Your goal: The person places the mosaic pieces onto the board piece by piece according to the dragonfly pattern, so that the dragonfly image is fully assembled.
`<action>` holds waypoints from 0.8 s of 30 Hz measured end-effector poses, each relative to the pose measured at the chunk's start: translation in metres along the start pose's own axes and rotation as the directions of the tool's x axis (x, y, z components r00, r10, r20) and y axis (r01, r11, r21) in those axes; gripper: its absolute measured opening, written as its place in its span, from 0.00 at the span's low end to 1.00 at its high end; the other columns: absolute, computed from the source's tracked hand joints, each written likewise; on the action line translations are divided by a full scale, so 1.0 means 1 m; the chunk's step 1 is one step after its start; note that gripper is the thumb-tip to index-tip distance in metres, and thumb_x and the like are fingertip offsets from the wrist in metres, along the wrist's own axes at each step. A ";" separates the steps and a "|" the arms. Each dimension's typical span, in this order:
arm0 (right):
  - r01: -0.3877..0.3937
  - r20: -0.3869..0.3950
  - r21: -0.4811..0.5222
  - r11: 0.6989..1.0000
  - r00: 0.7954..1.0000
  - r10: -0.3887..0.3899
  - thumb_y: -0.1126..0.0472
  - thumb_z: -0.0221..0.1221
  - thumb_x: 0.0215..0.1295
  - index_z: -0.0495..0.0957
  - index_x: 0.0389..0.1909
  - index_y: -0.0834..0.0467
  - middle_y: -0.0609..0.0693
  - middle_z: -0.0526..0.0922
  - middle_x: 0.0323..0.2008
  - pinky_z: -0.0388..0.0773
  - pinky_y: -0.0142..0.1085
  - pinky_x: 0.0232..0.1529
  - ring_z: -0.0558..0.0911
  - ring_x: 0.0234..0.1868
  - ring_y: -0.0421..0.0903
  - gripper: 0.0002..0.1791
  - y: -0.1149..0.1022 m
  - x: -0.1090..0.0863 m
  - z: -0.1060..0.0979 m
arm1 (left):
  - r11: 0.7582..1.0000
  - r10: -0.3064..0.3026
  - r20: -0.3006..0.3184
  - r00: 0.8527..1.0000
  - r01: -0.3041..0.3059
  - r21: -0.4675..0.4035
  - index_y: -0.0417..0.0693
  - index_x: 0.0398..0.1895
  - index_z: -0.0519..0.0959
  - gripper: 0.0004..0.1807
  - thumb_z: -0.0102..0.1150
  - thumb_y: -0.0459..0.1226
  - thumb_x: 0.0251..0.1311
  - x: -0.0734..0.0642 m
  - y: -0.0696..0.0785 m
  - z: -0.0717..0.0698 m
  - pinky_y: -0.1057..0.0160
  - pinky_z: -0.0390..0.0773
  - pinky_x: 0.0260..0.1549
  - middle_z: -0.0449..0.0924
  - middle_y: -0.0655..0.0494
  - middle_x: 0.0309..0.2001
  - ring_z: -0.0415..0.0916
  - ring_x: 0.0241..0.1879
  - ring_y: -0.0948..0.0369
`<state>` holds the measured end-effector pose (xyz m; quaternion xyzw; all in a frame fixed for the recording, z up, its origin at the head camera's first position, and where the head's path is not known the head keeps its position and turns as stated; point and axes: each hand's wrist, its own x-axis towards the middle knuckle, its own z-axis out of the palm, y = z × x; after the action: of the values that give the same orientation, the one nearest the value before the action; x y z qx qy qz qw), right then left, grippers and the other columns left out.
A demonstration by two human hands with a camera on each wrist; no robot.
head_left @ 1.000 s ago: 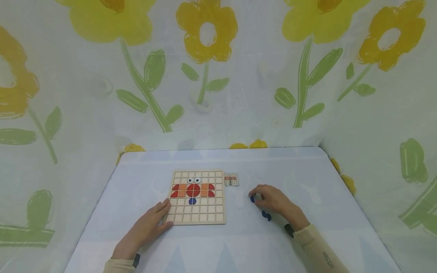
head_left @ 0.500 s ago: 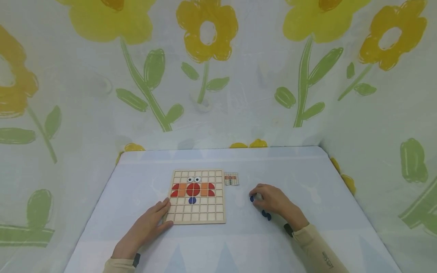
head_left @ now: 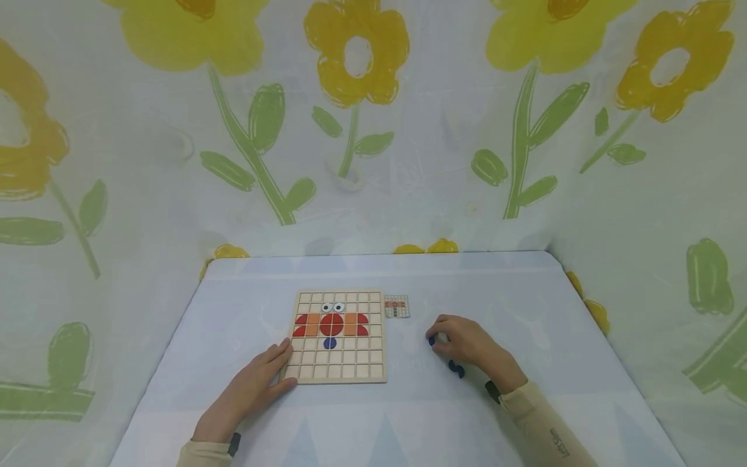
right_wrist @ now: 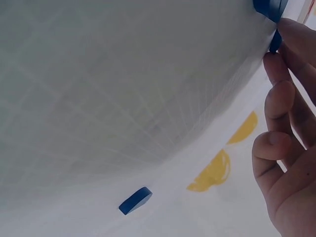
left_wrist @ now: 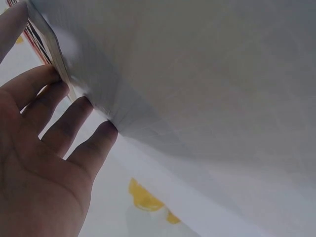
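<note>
A square wooden grid board (head_left: 362, 357) lies on the table, with my left hand (head_left: 253, 386) resting at its left edge, fingers extended along the rim. Red pieces (head_left: 332, 325), orange pieces (head_left: 351, 324), two eye pieces (head_left: 333, 307) and a blue circle (head_left: 329, 343) made of two halves fill some squares. To the right of the board, my right hand (head_left: 469, 342) pinches a small blue piece (head_left: 432, 340) between thumb and fingertips, low over the table. Two more dark blue curved pieces (head_left: 456, 370) lie below that hand. In the right wrist view a blue piece (right_wrist: 135, 200) lies apart from the fingers.
A small pattern card (head_left: 397, 306) with a similar picture lies against the board's upper right edge. The white table (head_left: 496, 279) is enclosed by a curtain (head_left: 426, 181) printed with yellow flowers at the back and sides.
The thumb and fingers of my right hand have shifted very slightly around the blue piece. My left hand and the board stay where they were.
</note>
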<state>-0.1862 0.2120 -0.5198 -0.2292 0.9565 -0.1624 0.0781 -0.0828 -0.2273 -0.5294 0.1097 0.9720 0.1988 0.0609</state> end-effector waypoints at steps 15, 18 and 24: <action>-0.014 0.002 0.002 1.000 1.000 0.014 0.58 0.75 0.57 0.89 0.40 0.48 0.39 0.83 0.41 0.83 0.36 0.46 0.80 0.40 0.37 0.10 -0.002 -0.002 0.000 | 1.000 -0.002 0.005 1.000 0.002 0.004 0.42 0.76 0.65 0.43 0.67 0.53 0.63 0.001 -0.004 0.002 0.41 0.67 0.68 0.60 0.48 0.77 0.58 0.74 0.42; -0.008 0.001 -0.003 1.000 1.000 0.008 0.58 0.75 0.57 0.89 0.40 0.49 0.39 0.83 0.41 0.83 0.36 0.46 0.79 0.39 0.37 0.10 -0.002 -0.002 0.000 | 1.000 0.001 0.003 1.000 -0.001 0.007 0.41 0.75 0.65 0.43 0.67 0.53 0.63 0.001 -0.004 0.002 0.41 0.67 0.68 0.60 0.47 0.77 0.58 0.74 0.42; 0.000 0.003 -0.017 1.000 1.000 0.000 0.58 0.75 0.57 0.89 0.40 0.49 0.40 0.83 0.41 0.83 0.36 0.46 0.80 0.40 0.37 0.10 -0.003 -0.001 0.000 | 1.000 -0.007 0.006 1.000 0.007 0.000 0.41 0.76 0.64 0.44 0.68 0.53 0.63 0.001 -0.004 0.001 0.40 0.66 0.69 0.60 0.47 0.77 0.58 0.74 0.41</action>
<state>-0.1838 0.2104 -0.5190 -0.2303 0.9577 -0.1541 0.0775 -0.0840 -0.2301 -0.5322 0.1068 0.9722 0.1983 0.0647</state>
